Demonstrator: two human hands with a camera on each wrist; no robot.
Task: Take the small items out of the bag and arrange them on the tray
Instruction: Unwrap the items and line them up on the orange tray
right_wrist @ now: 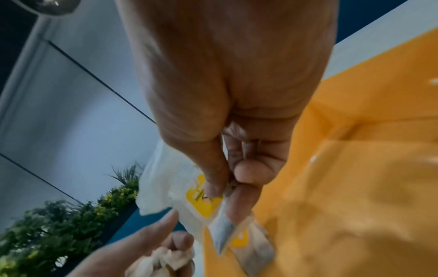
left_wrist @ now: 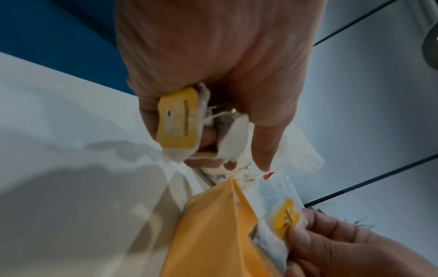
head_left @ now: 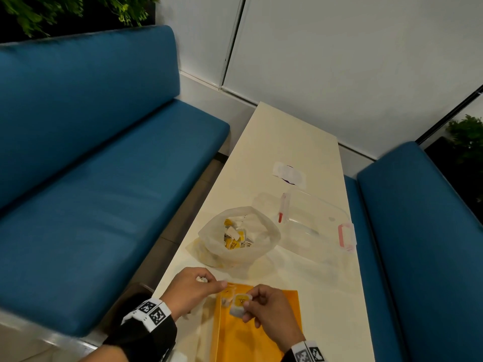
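A translucent white bag (head_left: 239, 240) sits open mid-table with several yellow-labelled tea bags (head_left: 234, 237) inside. An orange tray (head_left: 251, 333) lies at the near edge. My left hand (head_left: 194, 288) hovers at the tray's far left corner, its fingers curled round a bunch of tea bags (left_wrist: 180, 125), index finger stretched out. My right hand (head_left: 264, 307) is above the tray and pinches one tea bag (head_left: 240, 305) by its yellow label (right_wrist: 201, 198). Another tea bag (head_left: 226, 296) lies on the tray just left of it.
A clear plastic box (head_left: 317, 220) with pink clasps stands right of the bag, a red-tipped pen (head_left: 282, 210) beside it. A white paper (head_left: 288, 172) lies farther back. Blue benches (head_left: 104, 165) flank the narrow cream table (head_left: 300, 270); a white wall is behind.
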